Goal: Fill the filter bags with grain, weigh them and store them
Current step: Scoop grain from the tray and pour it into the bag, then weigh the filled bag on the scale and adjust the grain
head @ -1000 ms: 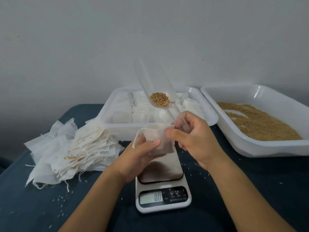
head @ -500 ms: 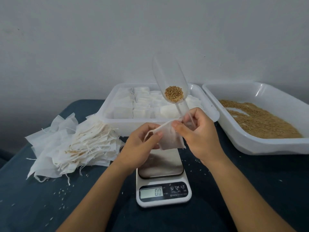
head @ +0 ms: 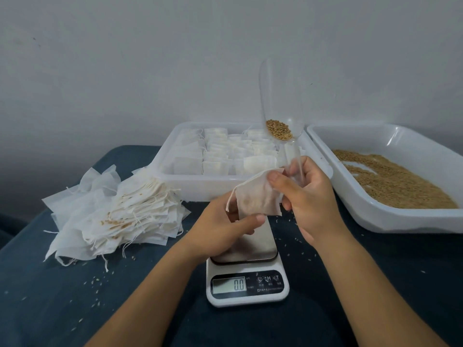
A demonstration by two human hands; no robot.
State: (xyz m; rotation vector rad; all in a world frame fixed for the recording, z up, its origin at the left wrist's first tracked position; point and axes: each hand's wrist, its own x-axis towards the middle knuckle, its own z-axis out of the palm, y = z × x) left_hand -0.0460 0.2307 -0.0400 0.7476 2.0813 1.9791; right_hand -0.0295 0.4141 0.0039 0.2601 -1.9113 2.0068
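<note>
A white filter bag (head: 255, 199) hangs above the kitchen scale (head: 246, 284), whose display reads 0.0. My left hand (head: 225, 229) pinches the bag's lower left edge. My right hand (head: 308, 196) pinches the bag's upper right corner with thumb and forefinger and also grips the handle of a clear plastic scoop (head: 280, 101). The scoop stands nearly upright, with a small heap of brown grain (head: 278, 130) at its lower end. A white tray (head: 390, 219) at the right holds loose grain.
A white bin (head: 190, 189) behind the scale holds rows of filled bags. A heap of empty bags with strings (head: 117, 211) lies at the left. Loose grains are scattered on the dark blue tabletop (head: 75, 296). A grey wall stands close behind.
The scoop has swung from leaning left to nearly upright and shifted right. Both hands have spread the bag wider and turned it, the right hand lifting its corner.
</note>
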